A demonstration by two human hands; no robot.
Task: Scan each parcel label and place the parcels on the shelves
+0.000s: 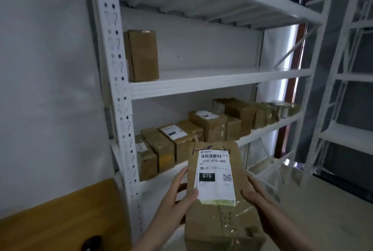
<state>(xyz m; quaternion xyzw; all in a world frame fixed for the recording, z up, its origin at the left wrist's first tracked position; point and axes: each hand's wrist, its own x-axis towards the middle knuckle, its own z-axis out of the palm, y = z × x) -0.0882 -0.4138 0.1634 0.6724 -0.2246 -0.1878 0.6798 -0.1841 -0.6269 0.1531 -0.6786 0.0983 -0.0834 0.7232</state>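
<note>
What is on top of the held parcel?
A white label with barcode and "070" lies on the parcel; the left hand's thumb covers its lower corner.

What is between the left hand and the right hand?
The head view shows the cardboard parcel between the left hand and right hand, both gripping it, its white label facing up.

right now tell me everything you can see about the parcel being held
The parcel is a long brown cardboard box wrapped in clear glossy tape. A white label lies on its top face, with a barcode, "070 070 A80", a black "070" block and a small square code; dark pen marks sit above it. It is held lengthwise in front of the shelves, tilted away. The left hand grips its left side, thumb at the label's edge; the right hand grips the right side.
</note>
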